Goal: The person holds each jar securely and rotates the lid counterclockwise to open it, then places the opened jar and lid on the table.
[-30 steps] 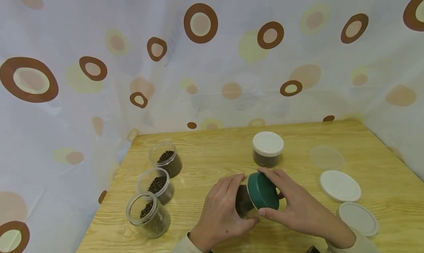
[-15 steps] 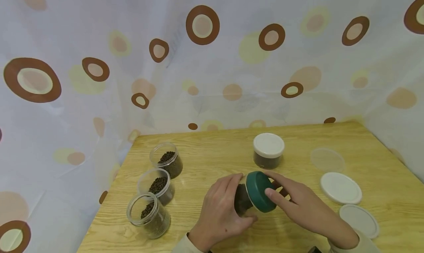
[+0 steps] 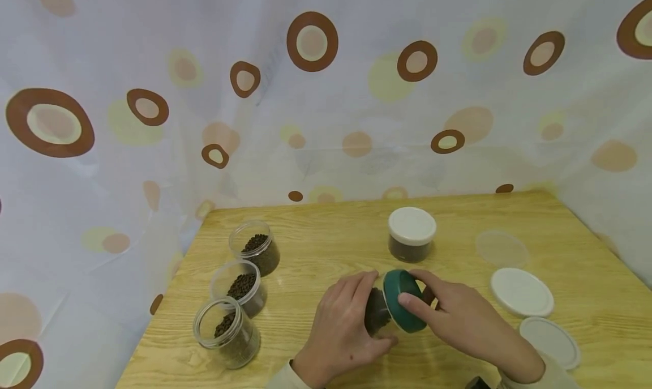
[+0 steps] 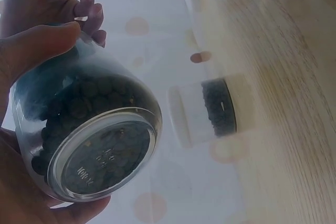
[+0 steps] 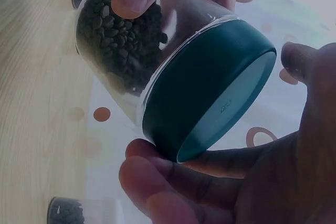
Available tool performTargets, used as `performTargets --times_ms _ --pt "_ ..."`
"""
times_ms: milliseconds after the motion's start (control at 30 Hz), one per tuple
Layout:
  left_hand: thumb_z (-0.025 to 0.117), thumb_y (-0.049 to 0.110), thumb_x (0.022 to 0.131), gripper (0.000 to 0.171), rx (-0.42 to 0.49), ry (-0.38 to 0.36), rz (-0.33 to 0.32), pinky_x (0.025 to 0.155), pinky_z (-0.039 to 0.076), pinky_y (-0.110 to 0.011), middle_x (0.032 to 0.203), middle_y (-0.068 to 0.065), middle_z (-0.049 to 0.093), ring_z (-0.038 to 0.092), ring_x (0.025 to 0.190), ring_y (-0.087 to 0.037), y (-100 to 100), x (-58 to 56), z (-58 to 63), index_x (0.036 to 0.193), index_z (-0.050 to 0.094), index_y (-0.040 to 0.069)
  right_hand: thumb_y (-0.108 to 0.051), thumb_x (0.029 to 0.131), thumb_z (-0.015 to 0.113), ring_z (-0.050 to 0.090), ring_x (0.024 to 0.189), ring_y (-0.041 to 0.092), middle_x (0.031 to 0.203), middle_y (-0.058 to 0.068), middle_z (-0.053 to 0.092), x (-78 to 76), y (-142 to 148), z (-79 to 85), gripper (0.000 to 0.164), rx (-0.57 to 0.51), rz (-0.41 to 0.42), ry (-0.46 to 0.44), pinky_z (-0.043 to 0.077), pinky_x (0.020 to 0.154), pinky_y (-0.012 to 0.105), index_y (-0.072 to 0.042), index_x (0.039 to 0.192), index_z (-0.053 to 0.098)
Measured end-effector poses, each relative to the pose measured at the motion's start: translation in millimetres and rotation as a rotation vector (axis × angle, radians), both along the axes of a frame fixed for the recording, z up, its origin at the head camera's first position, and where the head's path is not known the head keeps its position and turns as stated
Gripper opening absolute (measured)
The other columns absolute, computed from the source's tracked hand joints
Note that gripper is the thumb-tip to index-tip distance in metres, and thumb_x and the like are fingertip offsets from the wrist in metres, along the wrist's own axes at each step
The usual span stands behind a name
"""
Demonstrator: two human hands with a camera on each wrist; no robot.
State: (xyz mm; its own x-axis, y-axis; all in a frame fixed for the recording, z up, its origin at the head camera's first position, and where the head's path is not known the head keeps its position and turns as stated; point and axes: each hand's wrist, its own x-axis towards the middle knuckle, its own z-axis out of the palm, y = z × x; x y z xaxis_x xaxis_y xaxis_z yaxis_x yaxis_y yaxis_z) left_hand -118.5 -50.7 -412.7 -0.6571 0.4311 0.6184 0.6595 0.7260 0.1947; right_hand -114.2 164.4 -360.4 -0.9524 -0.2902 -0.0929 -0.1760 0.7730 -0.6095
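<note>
My left hand [image 3: 341, 324] grips a clear jar [image 4: 100, 114] partly filled with dark bean-like pieces, their exact kind unclear. The jar is tilted, its base showing in the left wrist view. On its mouth sits a green lid [image 5: 210, 85], facing right. My right hand [image 3: 466, 318] is at this lid, its fingers bent around the lower edge in the right wrist view. There the thumb stands a little apart from the lid. Whether the lid is fully seated cannot be seen.
Three lidless jars of dark pieces, the nearest jar [image 3: 234, 341] among them, line the table's left side. A white-lidded jar [image 3: 411, 236] stands behind my hands. At right lie a translucent lid [image 3: 501, 248], a white lid [image 3: 522, 291] and a greyish lid [image 3: 550, 342].
My right hand has shifted its hold on the green lid, the thumb moving from the near edge up across its face. My left hand keeps gripping the jar, with little movement.
</note>
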Motion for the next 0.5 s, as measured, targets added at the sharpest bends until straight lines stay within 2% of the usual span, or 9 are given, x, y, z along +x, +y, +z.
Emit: performTargets --times_ms 100,267,500 --pt "0.089 0.052 0.059 0.092 -0.004 -0.002 0.002 0.091 0.057 -0.035 0.121 -0.001 0.066 0.066 0.108 -0.016 -0.1 0.9 -1.0 0.134 0.055 0.011 -0.057 0.095 0.055 0.053 0.061 0.005 0.082 -0.007 0.064 0.2 -1.5 -0.7 0.064 -0.002 0.003 -0.005 0.042 0.054 0.023 -0.015 0.144 0.048" --pt "0.089 0.053 0.057 0.091 -0.016 0.021 0.015 0.09 0.057 -0.035 0.12 0.0 0.066 0.066 0.107 -0.016 -0.2 1.9 -1.0 0.132 0.057 0.012 -0.053 0.095 0.058 0.055 0.064 0.003 0.079 -0.008 0.063 -0.8 -0.4 -2.8 0.068 -0.065 0.045 -0.026 0.043 0.054 0.022 -0.01 0.146 0.046" --pt "0.089 0.051 0.055 0.087 -0.024 0.054 0.036 0.091 0.056 -0.033 0.118 0.002 0.066 0.065 0.105 -0.015 1.1 1.7 2.6 0.128 0.059 0.015 -0.045 0.097 0.059 0.055 0.074 -0.005 0.088 -0.009 0.065 -4.5 6.9 -6.7 0.062 -0.113 0.146 0.051 0.045 0.057 0.02 -0.007 0.145 0.048"
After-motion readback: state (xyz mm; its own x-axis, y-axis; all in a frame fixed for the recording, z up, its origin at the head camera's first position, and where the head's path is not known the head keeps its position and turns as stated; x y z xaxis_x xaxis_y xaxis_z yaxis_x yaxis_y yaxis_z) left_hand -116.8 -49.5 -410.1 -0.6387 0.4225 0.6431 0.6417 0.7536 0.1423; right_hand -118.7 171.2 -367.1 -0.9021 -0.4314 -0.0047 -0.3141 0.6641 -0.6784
